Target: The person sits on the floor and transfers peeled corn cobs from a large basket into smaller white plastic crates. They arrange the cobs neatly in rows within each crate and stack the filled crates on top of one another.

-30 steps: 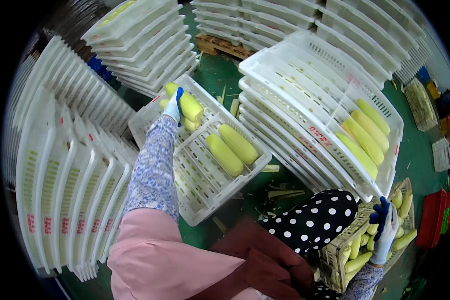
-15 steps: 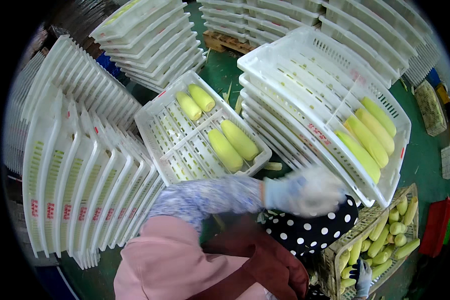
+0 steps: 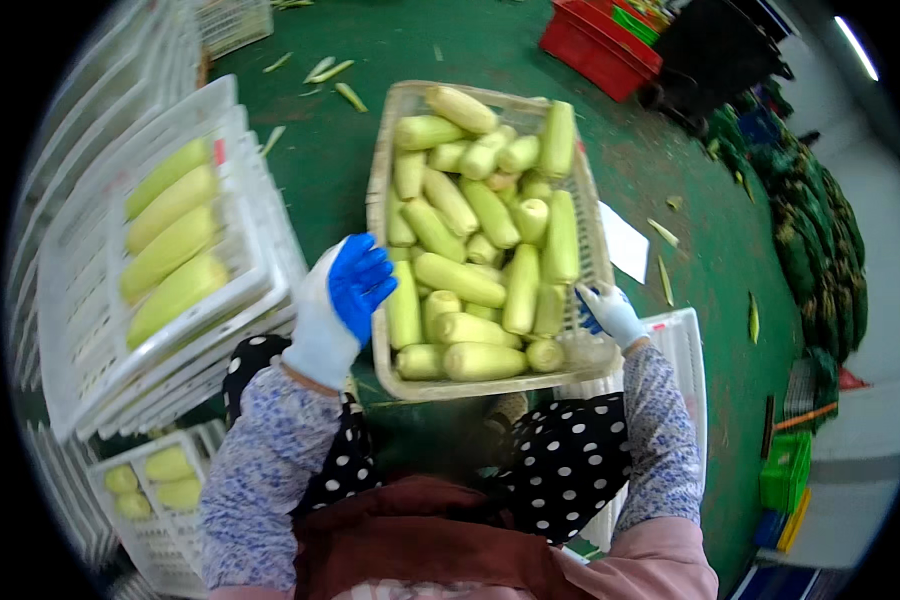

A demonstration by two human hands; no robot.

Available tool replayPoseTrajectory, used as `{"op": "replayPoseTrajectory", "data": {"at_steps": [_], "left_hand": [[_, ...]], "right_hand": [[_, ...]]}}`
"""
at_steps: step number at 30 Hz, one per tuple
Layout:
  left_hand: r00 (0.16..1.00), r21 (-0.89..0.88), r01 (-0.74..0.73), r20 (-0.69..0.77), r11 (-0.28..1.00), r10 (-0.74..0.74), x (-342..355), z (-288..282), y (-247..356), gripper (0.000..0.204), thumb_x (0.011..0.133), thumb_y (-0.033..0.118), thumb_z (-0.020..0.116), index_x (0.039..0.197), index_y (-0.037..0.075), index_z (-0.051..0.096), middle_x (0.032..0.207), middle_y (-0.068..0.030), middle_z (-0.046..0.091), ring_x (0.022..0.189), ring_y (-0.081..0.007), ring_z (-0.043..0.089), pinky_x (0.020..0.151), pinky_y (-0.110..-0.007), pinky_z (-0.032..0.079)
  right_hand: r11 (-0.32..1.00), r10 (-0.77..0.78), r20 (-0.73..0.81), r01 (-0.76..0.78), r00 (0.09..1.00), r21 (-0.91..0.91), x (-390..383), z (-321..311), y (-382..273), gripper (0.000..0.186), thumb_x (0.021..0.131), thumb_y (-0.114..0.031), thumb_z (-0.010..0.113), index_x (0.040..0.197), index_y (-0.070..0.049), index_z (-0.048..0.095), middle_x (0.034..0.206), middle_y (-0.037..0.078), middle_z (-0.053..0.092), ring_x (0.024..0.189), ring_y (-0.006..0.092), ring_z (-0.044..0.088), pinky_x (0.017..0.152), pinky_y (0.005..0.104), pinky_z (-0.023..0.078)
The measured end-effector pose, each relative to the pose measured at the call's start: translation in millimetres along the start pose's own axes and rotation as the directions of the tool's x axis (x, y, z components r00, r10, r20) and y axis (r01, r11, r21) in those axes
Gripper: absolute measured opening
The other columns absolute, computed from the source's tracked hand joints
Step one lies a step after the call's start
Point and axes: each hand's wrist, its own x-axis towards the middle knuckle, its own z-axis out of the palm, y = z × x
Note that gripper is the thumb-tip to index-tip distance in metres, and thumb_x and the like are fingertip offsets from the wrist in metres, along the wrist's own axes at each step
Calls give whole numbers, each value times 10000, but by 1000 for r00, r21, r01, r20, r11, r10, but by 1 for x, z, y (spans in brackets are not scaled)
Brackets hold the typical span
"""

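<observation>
Light green corn ears in their husks (image 3: 460,280) fill a worn, pale plastic crate (image 3: 475,388) in front of me. My left hand (image 3: 340,300), in a white glove with a blue palm, hovers by the crate's left side. Its palm is turned up, the fingers loosely bent and apart, holding nothing. At the right rim of the crate is my right hand (image 3: 610,315), gloved alike. Its fingers are spread and point inward near the ears by that side; nothing is held in them. Whether its fingertips touch the rim cannot be made out.
To the left, a stack of white trays (image 3: 80,300) carries several ears on top; another white tray (image 3: 160,525) with ears lies below it. White trays (image 3: 685,370) stand at my right. A red bin (image 3: 600,50) and heaped green sacks (image 3: 805,240) are farther off.
My view has swung right, from the white trays to the crate of corn. My left hand has come over from beside the tray stack to the crate's left side.
</observation>
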Motion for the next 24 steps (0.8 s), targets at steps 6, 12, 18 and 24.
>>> {"op": "replayPoseTrajectory", "data": {"at_steps": [6, 12, 18, 24], "left_hand": [[989, 302, 130, 29, 944, -146, 4, 82, -40, 294, 954, 285, 535, 1091, 32, 598, 954, -96, 642, 839, -191, 627, 763, -347, 534], [956, 267, 288, -32, 920, -290, 14, 90, -76, 252, 935, 237, 576, 1083, 35, 601, 925, -97, 649, 774, -187, 634, 712, -324, 536], [946, 292, 324, -73, 900, -317, 27, 79, -81, 360, 905, 330, 621, 1163, 84, 572, 1002, -87, 615, 907, -190, 608, 771, -340, 513], [799, 91, 571, 164, 816, -578, 43, 70, -88, 472, 900, 419, 617, 1265, 134, 527, 1205, -78, 558, 1071, -217, 556, 904, -413, 475]], "right_hand": [[957, 4, -274, -83, 962, -279, 35, 33, -12, 760, 818, -383, 675, 1404, -34, 342, 1212, 263, 527, 1061, 349, 568, 881, 412, 483], [771, 107, -237, -231, 965, -593, 72, 64, -22, 920, 780, -332, 715, 1492, -102, 180, 1425, 261, 278, 1182, 408, 438, 948, 449, 448], [976, 216, -337, -191, 916, 107, 71, 37, -24, 854, 753, -267, 748, 1424, -8, 288, 1308, 267, 440, 1173, 312, 511, 910, 411, 486], [621, -301, 34, 170, 953, 765, -2, 18, -85, 443, 910, -210, 610, 1265, 30, 502, 1248, 189, 525, 1081, 254, 579, 864, 345, 512]]}}
